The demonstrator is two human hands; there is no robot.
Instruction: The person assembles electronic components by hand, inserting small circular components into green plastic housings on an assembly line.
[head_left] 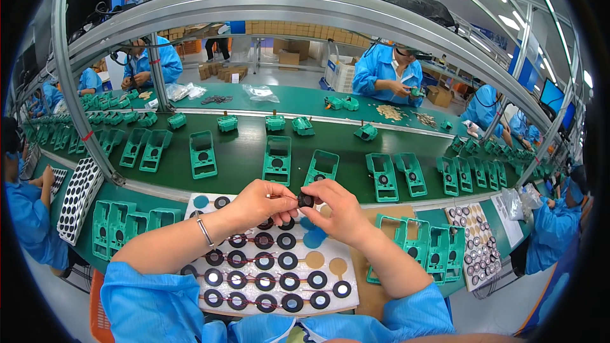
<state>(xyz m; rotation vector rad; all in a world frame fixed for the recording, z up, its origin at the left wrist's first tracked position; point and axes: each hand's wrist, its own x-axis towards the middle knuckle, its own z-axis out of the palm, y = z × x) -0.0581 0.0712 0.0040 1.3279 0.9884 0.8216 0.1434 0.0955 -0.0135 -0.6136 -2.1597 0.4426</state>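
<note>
Over the top of a white foam tray (276, 310), my two hands meet at a small black round speaker (305, 201). Its rim is gripped between the thumb and fingers of my right hand (343, 213). My left hand (260, 203) is closed in a pinch against the speaker's left edge; whatever lies between those fingertips is too small to make out. Rows of similar round speakers (264, 240) with thin red wires lie on the tray beneath my forearms. Blue discs (314, 237) and tan discs (314, 259) sit near my right wrist.
Green plastic housings (277, 160) line a dark green conveyor (241, 165) ahead. More housings stand left (117, 228) and right (416, 244) of the tray. A speaker tray (476, 248) lies at right. Metal frame bars (254, 13) cross overhead. Co-workers (387, 73) sit opposite and at both sides.
</note>
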